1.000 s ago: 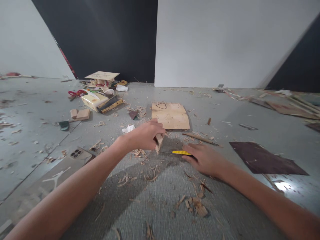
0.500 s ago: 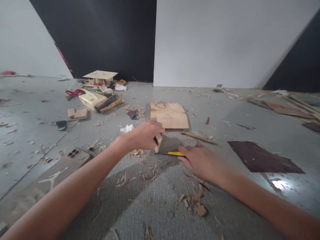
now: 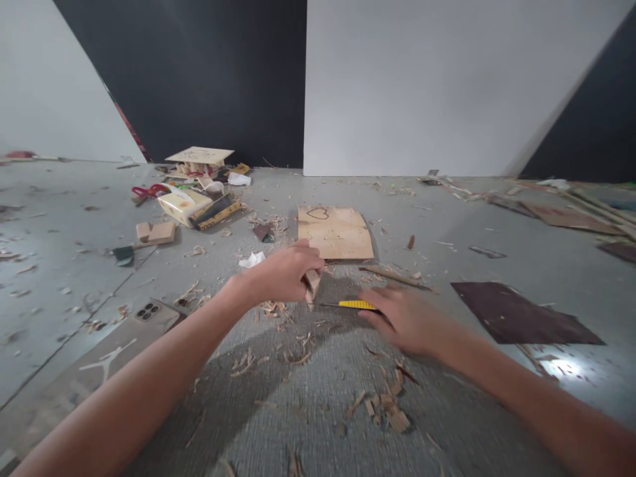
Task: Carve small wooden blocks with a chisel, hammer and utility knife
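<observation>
A small wooden block [image 3: 313,283] stands tilted on the grey floor, with the fingers of my left hand [image 3: 291,268] wrapped round its upper part. My right hand [image 3: 402,317] is closed on a yellow and black utility knife [image 3: 356,305]. Its thin blade points left and meets the lower end of the block, or lies very close to it. Just beyond my left hand lies a thin wooden sheet [image 3: 342,232] with a heart drawn on it. A slim wooden stick with a dark tip [image 3: 395,275] rests beyond my right hand.
Dark brown sandpaper [image 3: 521,313] lies at the right. A phone [image 3: 149,318] is by my left forearm. Wood shavings [image 3: 390,404] litter the floor. Farther left are an L-shaped wooden piece [image 3: 161,232], a tissue pack [image 3: 183,204] and red-handled scissors [image 3: 149,191].
My right hand and the knife have shifted slightly to the right, drawing the blade back a little. My left hand still grips the block, its tilt slightly changed.
</observation>
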`<control>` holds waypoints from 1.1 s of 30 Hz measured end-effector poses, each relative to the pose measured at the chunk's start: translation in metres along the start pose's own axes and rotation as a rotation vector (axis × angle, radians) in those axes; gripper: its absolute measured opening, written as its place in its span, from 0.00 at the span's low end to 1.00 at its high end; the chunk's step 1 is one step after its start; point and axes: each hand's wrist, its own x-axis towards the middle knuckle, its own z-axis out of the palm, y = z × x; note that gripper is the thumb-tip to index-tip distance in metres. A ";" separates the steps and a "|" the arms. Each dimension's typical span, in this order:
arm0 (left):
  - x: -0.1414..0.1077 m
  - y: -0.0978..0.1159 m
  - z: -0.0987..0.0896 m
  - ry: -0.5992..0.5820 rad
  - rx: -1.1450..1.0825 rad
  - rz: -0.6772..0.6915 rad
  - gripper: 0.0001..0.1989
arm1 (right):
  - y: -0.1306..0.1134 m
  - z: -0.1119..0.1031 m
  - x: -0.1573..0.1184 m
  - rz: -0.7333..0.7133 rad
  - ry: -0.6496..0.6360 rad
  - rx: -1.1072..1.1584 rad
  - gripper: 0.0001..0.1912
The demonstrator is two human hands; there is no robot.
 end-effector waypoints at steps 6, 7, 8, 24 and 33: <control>-0.002 -0.002 -0.005 -0.062 -0.025 0.006 0.14 | 0.001 -0.002 0.000 0.019 0.076 -0.072 0.14; -0.002 -0.002 -0.005 -0.069 -0.030 0.008 0.15 | -0.001 -0.002 0.001 0.040 0.073 -0.088 0.13; -0.002 -0.002 -0.005 -0.073 -0.035 0.007 0.15 | -0.003 -0.001 0.001 0.062 0.065 -0.096 0.12; -0.002 -0.005 -0.003 -0.060 -0.028 -0.020 0.17 | -0.024 0.005 0.011 0.153 -0.083 -0.234 0.11; -0.002 -0.001 -0.005 -0.049 -0.020 -0.018 0.15 | -0.016 -0.005 0.010 0.012 -0.085 -0.154 0.13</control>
